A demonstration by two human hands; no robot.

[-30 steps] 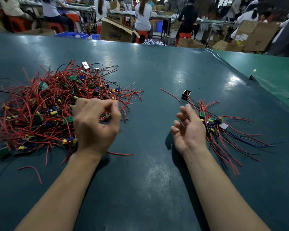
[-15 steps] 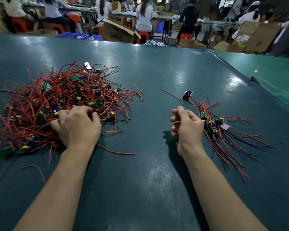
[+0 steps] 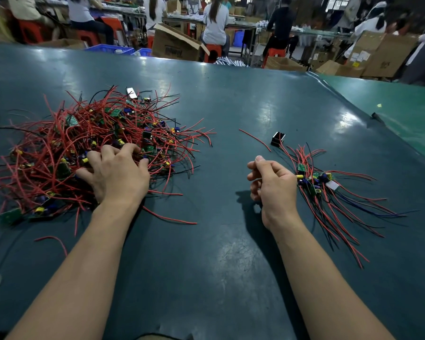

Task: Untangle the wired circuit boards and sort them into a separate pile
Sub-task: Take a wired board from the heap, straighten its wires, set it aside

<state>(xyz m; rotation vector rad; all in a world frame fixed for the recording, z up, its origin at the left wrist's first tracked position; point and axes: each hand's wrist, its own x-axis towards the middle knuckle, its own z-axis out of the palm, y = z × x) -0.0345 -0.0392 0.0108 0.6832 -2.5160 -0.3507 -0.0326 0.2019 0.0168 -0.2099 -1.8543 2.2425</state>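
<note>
A big tangled heap of wired circuit boards point(image 3: 66, 153), with red and black leads and small green boards, covers the left of the dark green table point(image 3: 231, 253). My left hand point(image 3: 115, 173) lies palm down on the heap's near right side, fingers spread with their tips among the wires. A smaller pile of sorted boards point(image 3: 317, 182) lies to the right, its leads fanned toward the near right. My right hand point(image 3: 270, 185) hovers just left of that pile with curled fingers and holds nothing.
A small black block point(image 3: 278, 139) and a loose red wire point(image 3: 255, 139) lie beyond the sorted pile. More stray red wires point(image 3: 169, 217) lie near my left wrist. The table's edge point(image 3: 353, 111) runs along the right. Seated people and cardboard boxes point(image 3: 177, 45) fill the background.
My left hand dropped from a raised fist onto the tangled heap and spread its fingers into the wires. My right hand curled its fingers and stayed beside the sorted pile.
</note>
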